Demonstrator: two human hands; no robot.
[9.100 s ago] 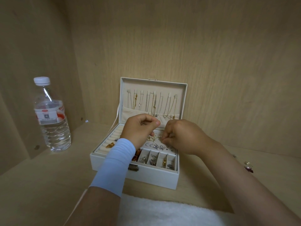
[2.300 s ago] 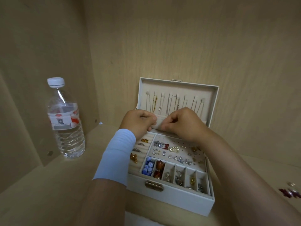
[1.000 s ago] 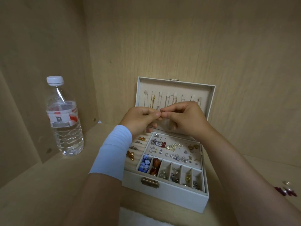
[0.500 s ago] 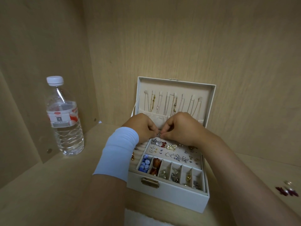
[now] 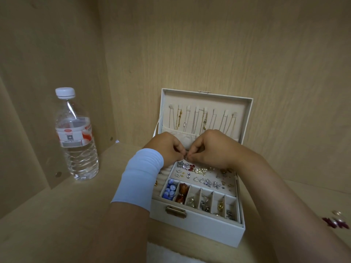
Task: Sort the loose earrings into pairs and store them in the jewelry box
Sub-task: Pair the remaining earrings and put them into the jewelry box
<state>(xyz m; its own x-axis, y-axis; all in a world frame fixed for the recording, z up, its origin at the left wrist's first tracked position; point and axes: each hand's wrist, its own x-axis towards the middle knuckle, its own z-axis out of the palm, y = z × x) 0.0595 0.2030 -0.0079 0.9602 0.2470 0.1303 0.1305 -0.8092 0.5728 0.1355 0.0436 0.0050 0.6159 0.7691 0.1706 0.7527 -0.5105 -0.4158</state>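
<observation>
One earring [image 5: 186, 158] between both hands [image 5: 167, 149] [image 5: 210, 147]

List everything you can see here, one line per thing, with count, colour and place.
water bottle: one, clear, left of box.
jewelry box: one, white, open, centre.
necklaces: several, gold and silver, in lid.
stud earrings: many, mixed, box's flat pad.
blue earrings: several, leftmost front compartment.
loose earrings: few, dark red, shelf right.
towel: one, white, bottom edge.
sleeve: one, pale blue, left wrist.
left hand, right hand: both pinch one small silver earring over box.
</observation>
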